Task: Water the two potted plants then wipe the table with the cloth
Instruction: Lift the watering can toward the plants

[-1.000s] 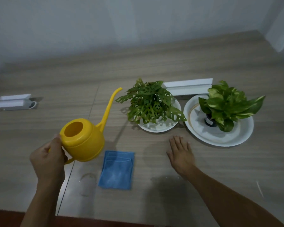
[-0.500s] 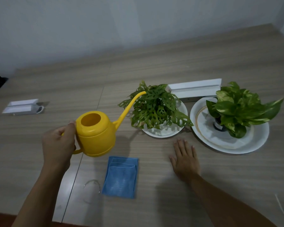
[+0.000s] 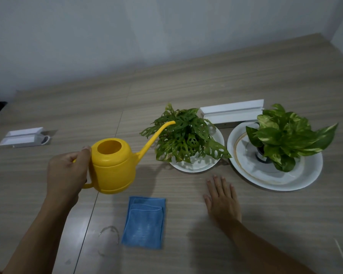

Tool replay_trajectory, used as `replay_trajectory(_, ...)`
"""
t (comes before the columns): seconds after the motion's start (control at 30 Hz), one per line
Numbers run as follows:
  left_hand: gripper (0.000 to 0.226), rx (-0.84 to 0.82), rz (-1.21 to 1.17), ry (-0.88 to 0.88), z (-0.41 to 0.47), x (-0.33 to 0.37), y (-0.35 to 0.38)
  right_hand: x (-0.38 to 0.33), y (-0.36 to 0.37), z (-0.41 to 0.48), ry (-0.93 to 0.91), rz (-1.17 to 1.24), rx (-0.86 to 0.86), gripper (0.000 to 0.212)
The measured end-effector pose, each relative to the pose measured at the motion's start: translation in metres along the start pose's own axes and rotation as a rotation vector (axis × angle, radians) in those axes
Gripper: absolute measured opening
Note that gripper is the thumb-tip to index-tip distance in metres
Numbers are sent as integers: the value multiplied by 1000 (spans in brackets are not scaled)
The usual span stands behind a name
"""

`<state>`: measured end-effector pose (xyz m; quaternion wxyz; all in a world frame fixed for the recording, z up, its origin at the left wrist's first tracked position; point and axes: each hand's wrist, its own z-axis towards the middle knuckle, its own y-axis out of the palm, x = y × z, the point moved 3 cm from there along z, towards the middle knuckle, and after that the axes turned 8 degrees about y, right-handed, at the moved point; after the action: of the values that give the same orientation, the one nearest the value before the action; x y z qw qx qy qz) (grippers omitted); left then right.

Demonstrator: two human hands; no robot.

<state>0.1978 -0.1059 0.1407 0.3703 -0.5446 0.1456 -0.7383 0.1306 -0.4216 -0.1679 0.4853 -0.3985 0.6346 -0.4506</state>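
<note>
My left hand (image 3: 66,175) grips the handle of a yellow watering can (image 3: 113,169), held above the table. Its long spout tip reaches over the leaves of the left potted plant (image 3: 183,135), which has holed leaves and stands on a small white plate (image 3: 196,167). The right potted plant (image 3: 285,135), with broad variegated leaves, stands on a larger white plate (image 3: 305,175). A folded blue cloth (image 3: 145,221) lies flat near the front of the wooden table (image 3: 206,84). My right hand (image 3: 222,200) rests flat on the table, in front of the two plates.
A white box (image 3: 232,113) lies behind the plants. Another white holder (image 3: 22,136) sits at the far left. A ring of water (image 3: 109,234) marks the table left of the cloth. A wall rises behind the table.
My left hand has carried the watering can up and to the right, bringing the spout tip over the left plant. My right hand stays flat on the table.
</note>
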Motion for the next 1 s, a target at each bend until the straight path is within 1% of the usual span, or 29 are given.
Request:
replay_trajectory(0.37,58,-33,7,-43,11,8,-4,2,4,1,-11,-6,49,60)
replay_trajectory(0.53,58,-38,-1,-32,15,12,-7,2,4,1,-20,1,48,61)
replay_trajectory(0.83,59,5,-23,-44,20,17,-11,2,4,2,-8,1,40,61)
replay_trajectory(1.0,53,-26,26,-29,17,14,-18,2,5,1,-11,-6,49,60)
